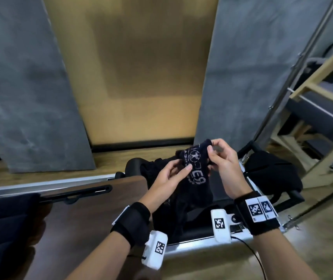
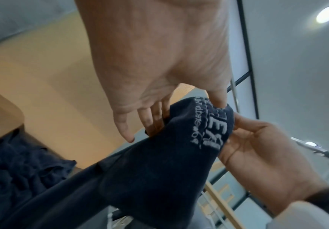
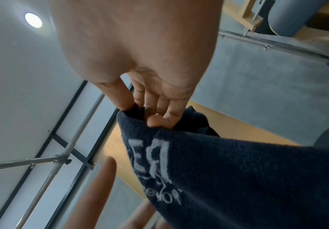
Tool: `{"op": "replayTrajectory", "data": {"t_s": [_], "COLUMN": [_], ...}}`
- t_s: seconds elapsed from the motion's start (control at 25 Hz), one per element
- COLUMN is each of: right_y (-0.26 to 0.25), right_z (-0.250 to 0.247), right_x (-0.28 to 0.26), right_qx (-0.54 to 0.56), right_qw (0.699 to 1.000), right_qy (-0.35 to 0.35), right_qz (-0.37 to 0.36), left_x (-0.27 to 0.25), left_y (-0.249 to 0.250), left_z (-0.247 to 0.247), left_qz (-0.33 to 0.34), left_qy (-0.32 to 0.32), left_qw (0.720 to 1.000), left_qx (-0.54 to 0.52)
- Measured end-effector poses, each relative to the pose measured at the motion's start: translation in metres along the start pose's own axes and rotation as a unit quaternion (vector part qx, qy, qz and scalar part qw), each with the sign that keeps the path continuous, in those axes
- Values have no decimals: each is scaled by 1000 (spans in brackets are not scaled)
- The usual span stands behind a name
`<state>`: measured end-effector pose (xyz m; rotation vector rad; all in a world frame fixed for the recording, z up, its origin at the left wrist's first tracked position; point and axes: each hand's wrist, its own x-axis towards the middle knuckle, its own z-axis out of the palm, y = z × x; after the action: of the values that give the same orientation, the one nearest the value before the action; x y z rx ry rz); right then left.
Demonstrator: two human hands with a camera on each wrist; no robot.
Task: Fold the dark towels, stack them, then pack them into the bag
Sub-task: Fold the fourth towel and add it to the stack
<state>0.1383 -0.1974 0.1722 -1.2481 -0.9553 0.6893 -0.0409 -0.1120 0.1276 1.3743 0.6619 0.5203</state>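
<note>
I hold a dark navy towel (image 1: 195, 178) with white printed lettering up above the wooden top. My left hand (image 1: 184, 170) pinches it low on the printed part, thumb on the front and fingers behind. The right hand (image 1: 212, 150) pinches the towel's upper edge between thumb and fingers. In the left wrist view the left hand (image 2: 189, 108) has its thumb on the towel (image 2: 159, 170) and the little finger sticks out free. The right wrist view shows the right hand (image 3: 140, 110) gripping the towel (image 3: 238, 170) at its hem. A black bag (image 1: 271, 172) sits just to the right.
More dark cloth (image 1: 155, 168) lies heaped behind the held towel. A brown wooden top (image 1: 92, 209) in a metal frame spreads to the left, with a dark padded shape (image 1: 5, 219) at its near left. Wooden and metal frames (image 1: 313, 87) stand at the right.
</note>
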Motion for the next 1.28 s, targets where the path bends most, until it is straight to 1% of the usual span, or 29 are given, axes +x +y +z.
{"op": "replayTrajectory", "data": {"t_s": [0.08, 0.16, 0.2, 0.24, 0.28, 0.36, 0.4, 0.48, 0.52, 0.56, 0.6, 0.64, 0.68, 0.72, 0.76, 0.8, 0.84, 0.92, 1.0, 1.04, 1.12, 1.16, 1.2, 1.24, 1.28], "right_y": [-19, -38, -46, -53, -61, -75, -76, -80, -80, -83, -88, -90, -91, -92, -92, -92, -90, -90, -93, -93, -88, -85, -83, -81, -79], "right_z": [5, 12, 15, 18, 22, 31, 35, 46, 52, 58, 65, 71, 78, 87, 95, 104, 112, 126, 138, 144, 151, 153, 153, 152, 150], "right_x": [-36, -83, -110, -137, -164, -215, -232, -266, -278, -287, -293, -297, -298, -300, -299, -301, -301, -299, -295, -293, -288, -286, -284, -283, -282], "right_qx": [-3, -9, -8, -3, 2, -10, -32, -121, -172, -201, -209, -206, -187, -172, -166, -169, -174, -191, -215, -232, -287, -316, -341, -363, -380], "right_qw": [1000, 1000, 999, 999, 1000, 1000, 998, 987, 976, 970, 973, 978, 981, 979, 975, 973, 973, 973, 969, 965, 949, 939, 930, 922, 916], "right_qy": [14, 28, 31, 32, 27, 23, 36, 95, 124, 132, 96, 27, -51, -110, -148, -158, -152, -124, -109, -107, -101, -99, -96, -94, -95], "right_qz": [1, 5, 8, 8, 7, 16, 28, 46, 41, 27, 13, -6, -9, -1, -1, -8, -14, -35, -56, -63, -86, -96, -98, -93, -85], "left_x": [-23, -52, -71, -90, -109, -145, -159, -197, -215, -233, -252, -269, -285, -298, -307, -319, -330, -347, -360, -365, -375, -381, -387, -393, -399], "left_y": [10, 12, 11, 10, 9, 7, 7, 12, 14, 15, 16, 19, 23, 27, 32, 37, 42, 50, 52, 51, 49, 48, 45, 44, 41], "left_z": [7, 13, 16, 19, 21, 26, 26, 24, 22, 21, 18, 15, 10, 4, -4, -14, -24, -49, -73, -86, -112, -126, -139, -152, -164], "left_qz": [17, 14, 12, 14, 25, 62, 77, 94, 105, 118, 130, 140, 152, 167, 178, 182, 178, 152, 118, 106, 84, 74, 71, 77, 91], "left_qy": [-27, -75, -86, -78, -55, -28, -29, -49, -62, -72, -81, -86, -87, -86, -86, -87, -90, -84, -38, -4, 76, 108, 129, 143, 151], "left_qw": [999, 995, 993, 994, 995, 994, 992, 987, 986, 986, 986, 986, 984, 981, 978, 975, 973, 970, 958, 944, 902, 883, 877, 881, 891], "left_qx": [-25, -60, -74, -81, -81, -83, -94, -118, -114, -93, -64, -28, 5, 37, 66, 94, 117, 170, 259, 311, 416, 450, 458, 444, 420]}}
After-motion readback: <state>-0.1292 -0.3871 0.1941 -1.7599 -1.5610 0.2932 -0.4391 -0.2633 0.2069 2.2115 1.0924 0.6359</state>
